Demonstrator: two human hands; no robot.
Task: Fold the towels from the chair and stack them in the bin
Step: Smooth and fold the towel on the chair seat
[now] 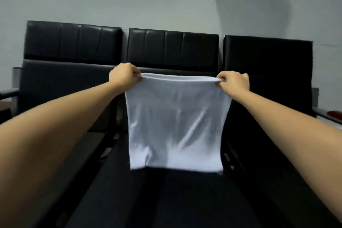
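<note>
A white towel (pixel 175 126) hangs in the air in front of me, doubled over so that its top edge shows two layers. My left hand (pixel 124 76) pinches its upper left corner and my right hand (pixel 234 81) pinches its upper right corner, both arms stretched out. The towel's lower edge hangs free above the seat of the middle black chair (pixel 173 48). No bin is in view.
Three black padded chairs stand side by side against a pale wall: one on the left (pixel 72 42), the middle one, one on the right (pixel 268 57). A grey armrest (pixel 325 114) sticks out at the right edge, another (pixel 9 92) at the left edge.
</note>
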